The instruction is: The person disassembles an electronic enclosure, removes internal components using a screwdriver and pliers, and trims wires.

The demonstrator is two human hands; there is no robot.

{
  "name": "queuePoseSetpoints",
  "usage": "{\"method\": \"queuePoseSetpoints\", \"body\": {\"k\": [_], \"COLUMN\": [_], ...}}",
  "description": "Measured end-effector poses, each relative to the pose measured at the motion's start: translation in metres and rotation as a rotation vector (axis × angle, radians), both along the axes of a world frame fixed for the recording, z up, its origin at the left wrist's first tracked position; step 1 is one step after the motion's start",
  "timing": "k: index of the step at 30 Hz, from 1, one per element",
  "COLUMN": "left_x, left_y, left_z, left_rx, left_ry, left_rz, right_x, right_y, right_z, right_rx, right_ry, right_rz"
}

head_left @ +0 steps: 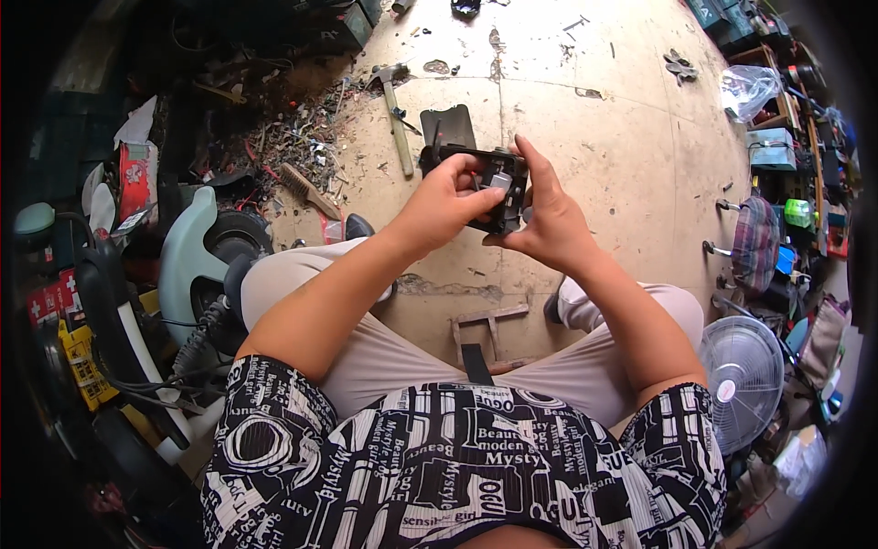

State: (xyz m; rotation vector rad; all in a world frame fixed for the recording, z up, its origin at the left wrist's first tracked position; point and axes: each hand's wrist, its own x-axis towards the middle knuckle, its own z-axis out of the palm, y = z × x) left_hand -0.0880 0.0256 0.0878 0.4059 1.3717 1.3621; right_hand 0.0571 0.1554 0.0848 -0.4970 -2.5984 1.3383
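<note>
Both my hands hold a black plastic housing (499, 210) above the floor, between my legs. My left hand (440, 203) has its fingers bent into the housing, its thumb at a small grey block (500, 180) inside. My right hand (552, 216) grips the right end, fingertips on the far corner and thumb underneath at the near side. A flat black panel (446, 124) shows just beyond the housing; I cannot tell whether it is attached.
A hammer (400, 142) and a wooden brush (308, 190) lie on the floor (622, 137) among scraps. A pale green scooter (189, 256) stands left. At right are a plaid stool (755, 245) and a fan (741, 384). A metal frame (489, 311) lies between my legs.
</note>
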Motion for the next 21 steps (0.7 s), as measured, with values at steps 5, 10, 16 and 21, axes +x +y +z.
{"method": "queuePoseSetpoints", "body": {"k": [5, 10, 16, 21], "left_x": [-0.002, -0.003, -0.003, -0.003], "left_y": [-0.002, 0.003, 0.005, 0.005], "left_z": [-0.010, -0.009, -0.022, -0.004], "left_rx": [0.033, 0.025, 0.052, -0.003], "left_ry": [0.075, 0.252, 0.421, 0.678], "left_rz": [-0.071, -0.172, -0.181, -0.311], "right_x": [-0.002, 0.001, 0.001, 0.007], "right_y": [0.000, -0.001, -0.001, -0.001], "right_z": [0.001, 0.001, 0.000, 0.002], "right_rx": [0.044, 0.081, 0.069, 0.130], "right_ry": [0.023, 0.155, 0.140, 0.180], "right_rz": [-0.042, -0.087, -0.095, -0.057]}}
